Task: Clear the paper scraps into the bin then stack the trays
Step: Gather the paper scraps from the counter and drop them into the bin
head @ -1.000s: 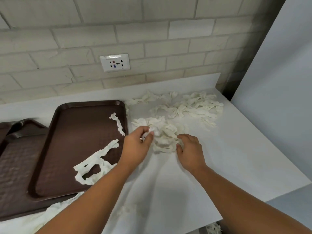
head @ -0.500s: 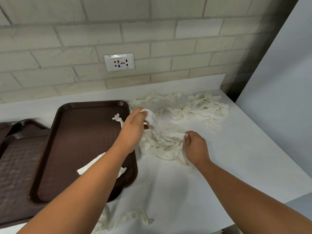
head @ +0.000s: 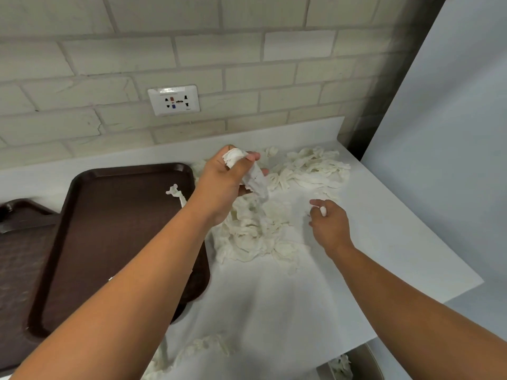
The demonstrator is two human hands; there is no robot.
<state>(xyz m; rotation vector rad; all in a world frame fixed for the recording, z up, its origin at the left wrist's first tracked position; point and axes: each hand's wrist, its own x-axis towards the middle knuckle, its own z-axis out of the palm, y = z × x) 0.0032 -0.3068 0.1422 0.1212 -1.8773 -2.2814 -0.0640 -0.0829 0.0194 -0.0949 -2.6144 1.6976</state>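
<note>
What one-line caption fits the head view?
Beside a brown tray, left hand grips paper scraps above the pile; right hand pinches a small scrap.

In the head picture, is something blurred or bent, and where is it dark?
Head view: the paper scrap hanging from the left hand is motion-blurred. Head view: the counter edge and brick wall lines bow, a wide-angle effect. Head view: the wall corner is shadowed.
</note>
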